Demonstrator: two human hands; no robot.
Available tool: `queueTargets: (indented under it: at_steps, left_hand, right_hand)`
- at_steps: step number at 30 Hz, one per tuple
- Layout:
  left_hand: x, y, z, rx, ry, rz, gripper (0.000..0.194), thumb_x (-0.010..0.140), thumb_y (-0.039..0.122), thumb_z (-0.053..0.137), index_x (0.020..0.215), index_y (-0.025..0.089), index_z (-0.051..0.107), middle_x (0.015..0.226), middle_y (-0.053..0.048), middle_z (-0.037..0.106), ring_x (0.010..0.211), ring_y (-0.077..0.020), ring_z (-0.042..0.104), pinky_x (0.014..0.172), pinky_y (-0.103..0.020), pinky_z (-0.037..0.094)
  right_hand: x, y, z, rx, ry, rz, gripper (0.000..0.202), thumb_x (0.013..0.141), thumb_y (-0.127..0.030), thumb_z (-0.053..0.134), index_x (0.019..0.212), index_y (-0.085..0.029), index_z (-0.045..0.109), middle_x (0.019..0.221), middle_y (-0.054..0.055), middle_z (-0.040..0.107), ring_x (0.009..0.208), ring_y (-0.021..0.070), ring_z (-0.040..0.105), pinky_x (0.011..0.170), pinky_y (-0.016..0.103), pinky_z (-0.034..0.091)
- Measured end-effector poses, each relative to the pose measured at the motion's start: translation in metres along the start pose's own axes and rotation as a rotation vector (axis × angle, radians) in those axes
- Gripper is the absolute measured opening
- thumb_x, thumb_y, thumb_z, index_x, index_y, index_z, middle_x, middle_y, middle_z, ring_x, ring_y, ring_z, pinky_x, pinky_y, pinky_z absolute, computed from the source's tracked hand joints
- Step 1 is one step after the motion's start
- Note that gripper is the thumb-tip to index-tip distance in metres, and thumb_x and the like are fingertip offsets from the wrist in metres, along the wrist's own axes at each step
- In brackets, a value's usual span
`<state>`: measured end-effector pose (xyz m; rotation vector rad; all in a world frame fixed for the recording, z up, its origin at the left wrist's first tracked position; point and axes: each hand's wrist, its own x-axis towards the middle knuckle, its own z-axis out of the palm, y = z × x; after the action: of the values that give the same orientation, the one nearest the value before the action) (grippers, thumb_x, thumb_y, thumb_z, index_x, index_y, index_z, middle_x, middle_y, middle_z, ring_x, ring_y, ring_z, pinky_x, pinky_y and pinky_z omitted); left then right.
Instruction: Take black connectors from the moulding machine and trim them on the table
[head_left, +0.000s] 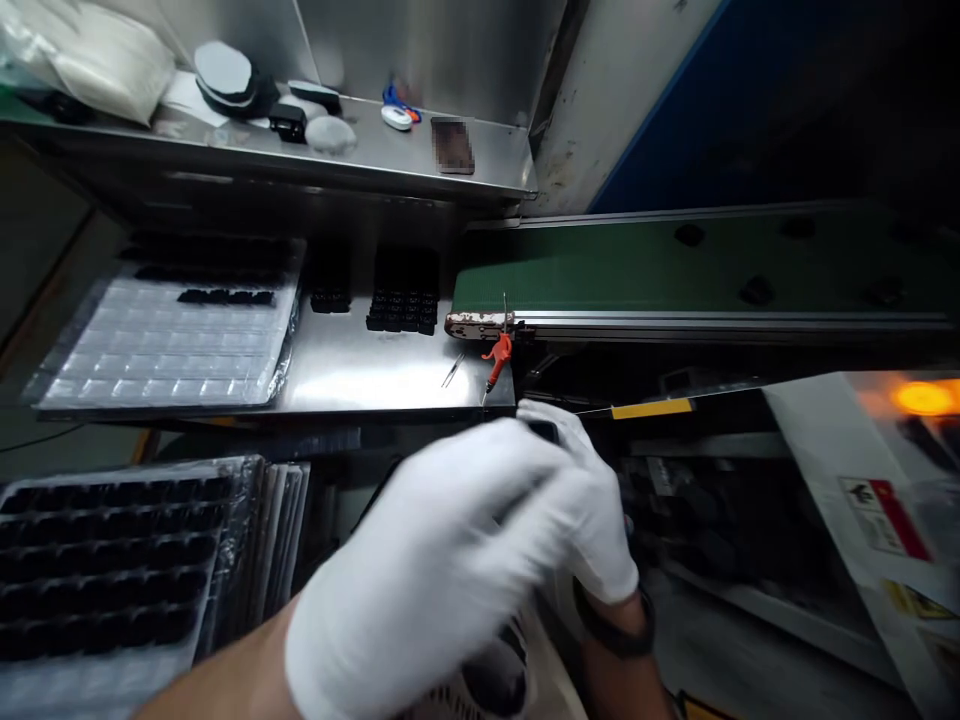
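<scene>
Both hands wear white gloves and meet in front of my body, below the metal table. My left hand (442, 550) crosses over the right one and is smeared by motion; its fingers cannot be made out. Behind it, my right hand (596, 510) is partly covered, with its fingers curled around a small black part (543, 431), of which only an edge shows. Just beyond the hands, on the table's edge, lie an orange air blow gun (499, 360) and a pair of tweezers (453, 370).
A clear plastic tray (165, 350) with rows of black parts lies left on the metal table (352, 370), beside black part stacks (403, 290). Stacked trays (112, 560) stand lower left. A green conveyor belt (585, 265) carries several dark pieces. A shelf (502, 170) holds scissors (400, 100).
</scene>
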<state>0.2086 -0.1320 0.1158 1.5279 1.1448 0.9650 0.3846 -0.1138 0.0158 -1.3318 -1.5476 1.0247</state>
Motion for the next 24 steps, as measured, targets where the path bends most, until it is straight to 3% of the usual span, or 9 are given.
queueTargets:
  at_steps: [3, 6, 10, 13, 16, 19, 24]
  left_hand:
    - [0.009, -0.027, -0.027, -0.094, 0.153, -0.158, 0.020, 0.107, 0.037, 0.073, 0.094, 0.024, 0.082, 0.089, 0.000, 0.082, 0.078, -0.0171, 0.079, 0.072, -0.026, 0.067]
    - [-0.004, -0.048, -0.029, -0.090, 0.180, -0.223, 0.019, 0.105, 0.042, 0.076, 0.099, 0.025, 0.084, 0.096, -0.002, 0.084, 0.082, -0.0190, 0.080, 0.077, -0.029, 0.068]
    - [-0.011, -0.052, -0.027, -0.110, 0.207, -0.279, 0.024, 0.105, 0.047, 0.076, 0.098, 0.026, 0.085, 0.096, -0.004, 0.084, 0.082, -0.0202, 0.079, 0.075, -0.030, 0.067]
    - [-0.010, -0.049, -0.032, -0.105, 0.224, -0.273, 0.025, 0.105, 0.047, 0.076, 0.095, 0.025, 0.084, 0.090, -0.003, 0.082, 0.079, -0.0197, 0.077, 0.074, -0.030, 0.066]
    - [-0.015, -0.047, -0.037, -0.069, 0.239, -0.260, 0.025, 0.105, 0.045, 0.075, 0.091, 0.025, 0.082, 0.087, -0.002, 0.080, 0.078, -0.0189, 0.076, 0.072, -0.028, 0.065]
    - [-0.023, -0.047, -0.039, -0.013, 0.237, -0.230, 0.024, 0.106, 0.041, 0.074, 0.089, 0.025, 0.080, 0.086, -0.001, 0.079, 0.077, -0.0177, 0.075, 0.070, -0.027, 0.064]
    - [-0.036, -0.046, -0.041, 0.141, 0.176, -0.049, 0.009, 0.103, 0.023, 0.077, 0.095, 0.026, 0.080, 0.095, -0.001, 0.079, 0.084, -0.0152, 0.076, 0.075, -0.024, 0.063]
  right_hand:
    - [-0.009, -0.011, -0.003, 0.256, -0.118, 0.055, 0.061, 0.084, -0.071, 0.090, 0.128, -0.029, 0.082, 0.148, 0.010, 0.070, 0.139, 0.0340, 0.068, 0.117, 0.045, 0.060]
    - [-0.014, -0.014, 0.006, 0.486, -0.268, 0.175, 0.082, 0.084, -0.090, 0.076, 0.137, -0.028, 0.080, 0.147, 0.014, 0.071, 0.125, 0.0370, 0.075, 0.100, 0.049, 0.067]
    - [-0.016, -0.005, 0.019, 0.507, -0.393, 0.329, 0.104, 0.083, -0.103, 0.057, 0.152, -0.026, 0.071, 0.123, 0.016, 0.080, 0.108, 0.0368, 0.078, 0.086, 0.051, 0.070]
    - [-0.014, -0.006, 0.021, 0.581, -0.402, 0.314, 0.092, 0.084, -0.096, 0.066, 0.146, -0.028, 0.074, 0.137, 0.014, 0.077, 0.109, 0.0371, 0.078, 0.090, 0.053, 0.069]
    - [-0.011, -0.014, 0.019, 0.576, -0.348, 0.254, 0.074, 0.085, -0.084, 0.078, 0.136, -0.029, 0.079, 0.151, 0.012, 0.071, 0.129, 0.0390, 0.074, 0.109, 0.056, 0.064]
    - [-0.011, -0.022, 0.019, 0.365, -0.248, 0.158, 0.065, 0.083, -0.075, 0.089, 0.129, -0.028, 0.082, 0.151, 0.012, 0.071, 0.141, 0.0375, 0.068, 0.117, 0.052, 0.060]
    - [-0.017, -0.030, 0.025, -0.038, -0.074, -0.114, 0.060, 0.080, -0.053, 0.100, 0.131, -0.031, 0.078, 0.148, 0.011, 0.071, 0.138, 0.0333, 0.068, 0.123, 0.052, 0.056]
